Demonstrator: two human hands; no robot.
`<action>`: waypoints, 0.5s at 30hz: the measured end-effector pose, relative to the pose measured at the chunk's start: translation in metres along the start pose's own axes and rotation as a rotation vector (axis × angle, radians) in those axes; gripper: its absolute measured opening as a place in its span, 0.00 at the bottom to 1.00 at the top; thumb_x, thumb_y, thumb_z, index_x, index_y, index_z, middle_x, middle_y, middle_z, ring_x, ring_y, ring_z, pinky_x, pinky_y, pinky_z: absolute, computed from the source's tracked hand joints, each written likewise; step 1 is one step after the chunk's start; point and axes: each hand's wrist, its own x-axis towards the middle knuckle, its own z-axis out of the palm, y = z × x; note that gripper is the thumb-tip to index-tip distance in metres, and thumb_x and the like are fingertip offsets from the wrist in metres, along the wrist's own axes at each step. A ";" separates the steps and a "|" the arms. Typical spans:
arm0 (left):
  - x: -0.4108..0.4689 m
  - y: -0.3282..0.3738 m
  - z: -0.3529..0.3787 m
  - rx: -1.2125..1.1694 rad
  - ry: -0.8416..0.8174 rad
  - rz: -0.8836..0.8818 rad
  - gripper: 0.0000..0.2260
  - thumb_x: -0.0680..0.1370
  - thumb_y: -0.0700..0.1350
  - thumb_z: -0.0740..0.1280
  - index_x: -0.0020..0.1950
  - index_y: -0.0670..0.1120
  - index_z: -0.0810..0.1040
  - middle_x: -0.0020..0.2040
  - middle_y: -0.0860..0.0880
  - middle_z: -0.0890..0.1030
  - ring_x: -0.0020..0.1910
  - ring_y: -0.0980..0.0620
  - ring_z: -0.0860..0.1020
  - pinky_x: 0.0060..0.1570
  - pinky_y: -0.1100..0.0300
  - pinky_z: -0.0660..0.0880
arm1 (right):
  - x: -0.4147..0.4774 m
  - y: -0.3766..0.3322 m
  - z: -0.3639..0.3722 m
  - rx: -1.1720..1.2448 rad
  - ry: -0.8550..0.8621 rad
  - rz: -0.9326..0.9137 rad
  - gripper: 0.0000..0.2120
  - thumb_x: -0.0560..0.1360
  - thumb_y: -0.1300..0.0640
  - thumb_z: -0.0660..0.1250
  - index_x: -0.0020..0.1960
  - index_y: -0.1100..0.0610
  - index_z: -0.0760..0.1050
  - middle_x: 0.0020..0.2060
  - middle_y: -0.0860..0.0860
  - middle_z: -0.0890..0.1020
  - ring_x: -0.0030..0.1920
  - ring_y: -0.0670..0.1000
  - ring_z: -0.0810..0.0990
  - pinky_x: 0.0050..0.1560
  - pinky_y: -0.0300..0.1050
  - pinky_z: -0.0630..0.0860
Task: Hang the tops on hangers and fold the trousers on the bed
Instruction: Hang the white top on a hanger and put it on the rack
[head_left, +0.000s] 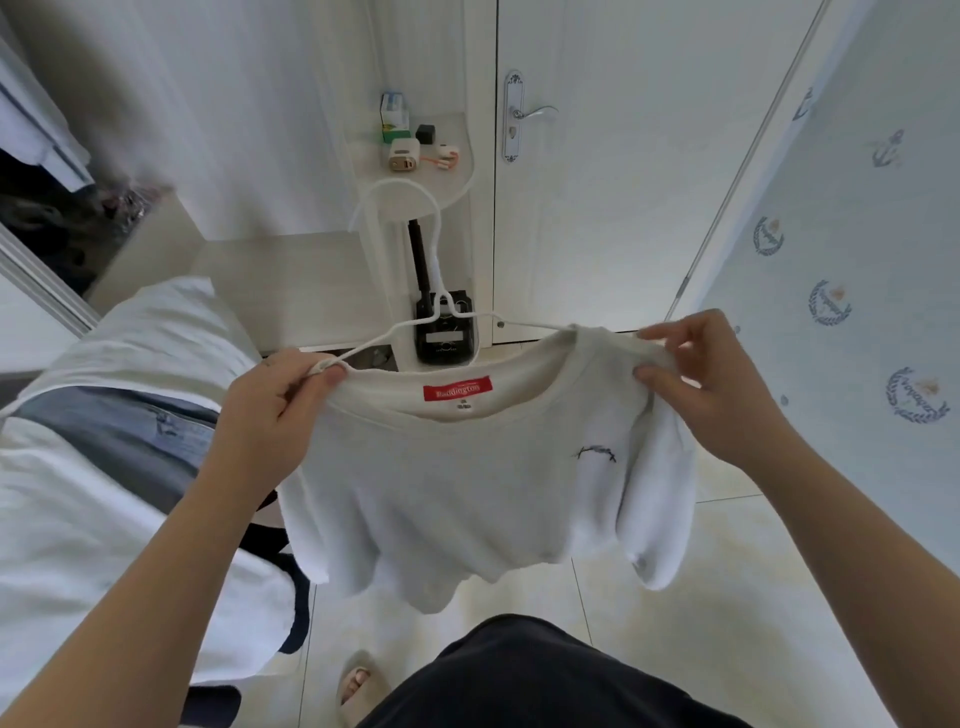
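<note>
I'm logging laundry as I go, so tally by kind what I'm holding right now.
Hanger: 1
Top: 1
Total: 2

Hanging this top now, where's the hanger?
Centre of the head view: the white hanger is partly inside the collar of the white top, left hand pinching one end.
</note>
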 end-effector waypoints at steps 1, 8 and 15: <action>0.003 0.004 -0.001 -0.014 0.001 0.015 0.10 0.82 0.42 0.66 0.45 0.56 0.79 0.36 0.50 0.76 0.38 0.55 0.73 0.40 0.66 0.68 | 0.002 -0.002 0.000 -0.007 -0.033 0.012 0.15 0.76 0.58 0.72 0.53 0.46 0.68 0.47 0.42 0.82 0.43 0.46 0.80 0.48 0.42 0.75; 0.046 0.017 -0.007 0.010 -0.023 0.067 0.13 0.82 0.41 0.67 0.39 0.53 0.74 0.33 0.48 0.72 0.37 0.59 0.72 0.38 0.71 0.65 | 0.025 -0.029 -0.006 -0.280 -0.206 -0.161 0.13 0.80 0.50 0.64 0.40 0.54 0.70 0.29 0.48 0.72 0.30 0.47 0.69 0.32 0.39 0.63; 0.103 0.021 -0.033 0.026 -0.063 0.127 0.11 0.81 0.47 0.65 0.44 0.44 0.81 0.37 0.46 0.77 0.40 0.55 0.74 0.43 0.64 0.69 | 0.064 -0.083 -0.015 -0.254 -0.376 -0.222 0.15 0.80 0.42 0.56 0.41 0.51 0.68 0.29 0.48 0.73 0.29 0.48 0.70 0.32 0.40 0.66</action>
